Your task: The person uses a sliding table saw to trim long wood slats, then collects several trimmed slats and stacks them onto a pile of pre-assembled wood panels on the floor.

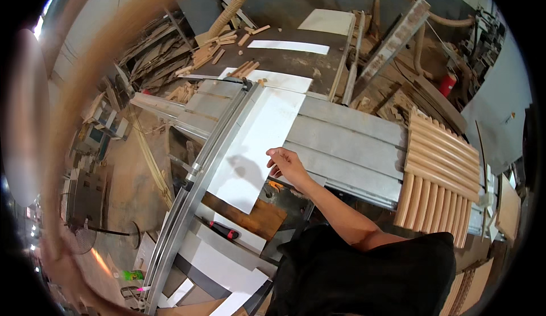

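Observation:
My right hand comes in from the lower right with its fingers curled in. Nothing shows between them. It is over the right edge of a long white board, and a dark shadow falls on the board beside it. The board lies slantwise along a metal fence rail, over a grey slatted metal table. A small orange piece is just below the hand. Nearer me lies a tool with a red and black handle. My left hand does not show.
Rounded wooden slats are stacked on the table's right end. Wood offcuts and a white strip lie on the dark far tabletop. A slanting metal beam stands far right. A blurred brown curve crosses the left side.

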Demonstrator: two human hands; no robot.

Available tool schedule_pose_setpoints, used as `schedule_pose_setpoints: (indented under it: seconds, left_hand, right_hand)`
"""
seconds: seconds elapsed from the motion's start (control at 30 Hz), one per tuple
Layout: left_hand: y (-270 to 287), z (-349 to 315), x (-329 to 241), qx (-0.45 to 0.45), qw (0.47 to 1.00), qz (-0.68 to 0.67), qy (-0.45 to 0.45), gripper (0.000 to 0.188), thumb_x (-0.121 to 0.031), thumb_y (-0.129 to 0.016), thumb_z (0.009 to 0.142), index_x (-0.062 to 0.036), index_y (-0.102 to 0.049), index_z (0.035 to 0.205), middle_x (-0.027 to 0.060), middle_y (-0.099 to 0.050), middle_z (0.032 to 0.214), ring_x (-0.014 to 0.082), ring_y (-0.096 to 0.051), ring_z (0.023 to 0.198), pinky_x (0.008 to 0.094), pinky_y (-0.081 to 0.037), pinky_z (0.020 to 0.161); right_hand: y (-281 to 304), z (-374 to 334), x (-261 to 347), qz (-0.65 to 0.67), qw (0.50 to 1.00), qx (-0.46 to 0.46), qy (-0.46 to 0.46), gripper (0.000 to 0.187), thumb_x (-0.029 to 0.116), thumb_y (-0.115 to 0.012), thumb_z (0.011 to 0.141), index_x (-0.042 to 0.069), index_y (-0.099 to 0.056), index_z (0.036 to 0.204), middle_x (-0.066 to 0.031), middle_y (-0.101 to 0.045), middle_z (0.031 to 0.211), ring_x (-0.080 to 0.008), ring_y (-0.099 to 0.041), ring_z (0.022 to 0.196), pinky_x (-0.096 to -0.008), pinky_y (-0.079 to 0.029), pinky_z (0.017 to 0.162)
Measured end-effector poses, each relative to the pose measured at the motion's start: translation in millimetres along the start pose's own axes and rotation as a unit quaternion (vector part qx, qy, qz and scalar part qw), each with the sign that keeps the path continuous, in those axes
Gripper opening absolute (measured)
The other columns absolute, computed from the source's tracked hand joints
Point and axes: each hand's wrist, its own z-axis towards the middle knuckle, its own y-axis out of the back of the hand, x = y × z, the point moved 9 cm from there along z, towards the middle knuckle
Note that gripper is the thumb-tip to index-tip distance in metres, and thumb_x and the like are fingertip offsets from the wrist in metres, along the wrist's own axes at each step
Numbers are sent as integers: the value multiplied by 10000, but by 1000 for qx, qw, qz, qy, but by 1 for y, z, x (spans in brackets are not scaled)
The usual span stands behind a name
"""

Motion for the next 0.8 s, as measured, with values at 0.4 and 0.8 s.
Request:
schedule_pose_setpoints:
  seconds: [0.4, 0.8]
  left_hand:
    - [-158, -246, -296, 412, 880, -94, 217, 317, -353, -695, 679, -73, -577, 589, 186, -594, 601, 384, -604, 589, 495, -464, 548]
    - [-145, -322, -368, 530, 798, -148, 245, 258, -288, -737, 653, -83, -582, 672, 133, -630, 654, 359, -633, 645, 464, -496, 583]
  right_hand:
    - [-24, 61, 30, 322, 945, 46, -39, 532, 560, -295, 983, 108, -447, 1219, -112, -616, 1068, -265, -638, 961, -405, -543, 769]
    - [102, 142, -77, 101, 979, -133, -120, 189, 155, -589, 906, 141, -493, 1067, -18, -618, 885, -144, -594, 760, -306, -476, 601]
